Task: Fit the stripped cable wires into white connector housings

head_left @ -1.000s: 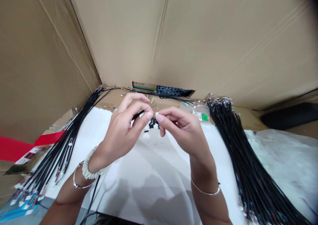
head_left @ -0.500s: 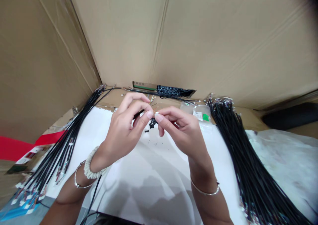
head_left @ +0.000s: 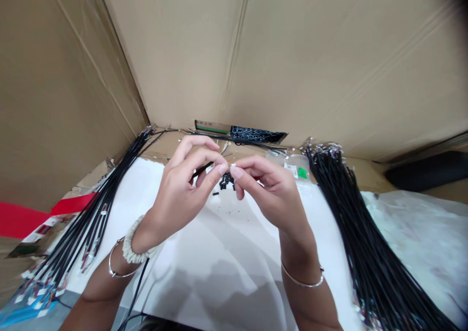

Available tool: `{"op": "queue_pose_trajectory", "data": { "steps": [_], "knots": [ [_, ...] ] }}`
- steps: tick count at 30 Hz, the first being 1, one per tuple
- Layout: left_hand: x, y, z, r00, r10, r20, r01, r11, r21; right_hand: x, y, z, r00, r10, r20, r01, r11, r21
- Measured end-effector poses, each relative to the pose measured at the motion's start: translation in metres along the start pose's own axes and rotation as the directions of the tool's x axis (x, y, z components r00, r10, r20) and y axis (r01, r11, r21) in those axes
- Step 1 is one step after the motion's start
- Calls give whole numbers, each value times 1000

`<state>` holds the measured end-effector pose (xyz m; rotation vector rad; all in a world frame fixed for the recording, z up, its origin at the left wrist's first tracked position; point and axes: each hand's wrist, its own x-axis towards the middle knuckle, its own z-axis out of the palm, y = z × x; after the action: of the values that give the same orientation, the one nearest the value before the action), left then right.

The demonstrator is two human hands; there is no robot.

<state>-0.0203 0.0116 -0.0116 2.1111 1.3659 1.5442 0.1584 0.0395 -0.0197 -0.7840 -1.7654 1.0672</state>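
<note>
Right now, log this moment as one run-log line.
left hand: holds thin black cable | right hand: pinches small white plastic connector | nearby: small loose black pieces

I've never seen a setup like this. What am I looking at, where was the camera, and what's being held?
There's no machine here. These are a person's own bare hands, filmed by a camera worn on their head, looking forward and down. The left hand holds a thin black cable in its fingers, while the right hand pinches a tiny white piece. Just below them, small black pieces lie on a white sheet. A left bundle of black cables and a right bundle of black cables lie on either side, with cardboard walls behind.
</note>
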Motion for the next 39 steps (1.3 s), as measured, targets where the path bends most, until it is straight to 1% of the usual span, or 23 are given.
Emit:
{"op": "queue_pose_trajectory", "data": {
  "steps": [4,6,8,10,13,15,16,20,24,26,28,31,33,35,39],
  "knots": [
    [2,-7,1,996,74,-54,-75,997,-34,1,-1,-2,986,-165,-28,157,970,-187],
    [3,-10,0,991,126,-43,-127,991,-28,1,-2,-4,973,-231,-14,219,940,-263],
    [4,-12,-1,988,156,-18,-156,988,-11,1,-3,-4,968,-250,-4,239,931,-276],
    [4,-12,-1,987,160,-2,-160,987,-9,1,-4,-4,975,-218,-32,206,953,-221],
    [3,-11,2,986,167,2,-167,985,-41,2,-3,-2,978,-99,-184,91,994,-53],
    [2,-10,4,983,185,13,-183,980,-78,4,-2,-1,970,-12,-243,32,996,78],
    [2,-10,5,981,193,20,-190,977,-96,5,-2,0,971,21,-237,13,990,140],
    [0,-8,9,975,217,41,-208,964,-165,7,-1,1,989,85,-121,-42,946,322],
    [0,-6,10,974,223,42,-209,954,-217,7,0,2,988,117,-104,-61,899,434],
    [-1,-5,10,975,218,33,-204,951,-232,7,1,3,986,127,-104,-66,887,456],
    [-3,-4,12,986,164,20,-152,948,-280,7,1,4,987,119,-108,-58,890,452],
    [-6,-3,14,1000,-1,0,1,911,-412,7,2,7,988,93,-120,-31,897,440],
    [-7,-1,16,993,-116,0,101,865,-492,6,2,8,987,86,-132,-21,902,431],
    [-6,2,15,979,-202,23,181,814,-553,6,2,10,985,74,-154,-5,912,410],
    [-4,7,11,956,-272,107,278,729,-625,6,0,10,982,28,-188,43,931,363]
  ]
}}
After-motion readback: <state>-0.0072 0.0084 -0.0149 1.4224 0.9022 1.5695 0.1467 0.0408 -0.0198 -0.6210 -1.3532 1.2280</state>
